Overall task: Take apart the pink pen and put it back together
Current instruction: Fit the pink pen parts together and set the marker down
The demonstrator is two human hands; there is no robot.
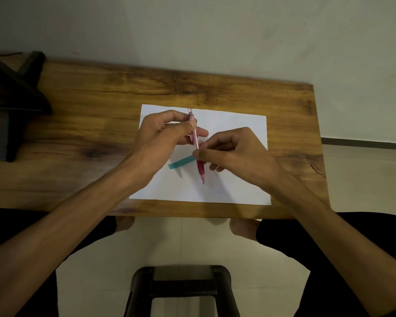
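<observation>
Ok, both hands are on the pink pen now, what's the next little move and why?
Probably twist the darker grip end with the right hand while the left hand steadies the barrel. The pink pen looks whole, held above the white paper, each hand pinching one half.

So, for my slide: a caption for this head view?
Both hands grip the pink pen above white paper.

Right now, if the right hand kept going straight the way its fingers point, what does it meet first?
The right hand points left, fingertips already on the pink pen. Beyond the pen, it would probably meet the left hand first; the teal piece seems lower, though depth is unclear.
</observation>
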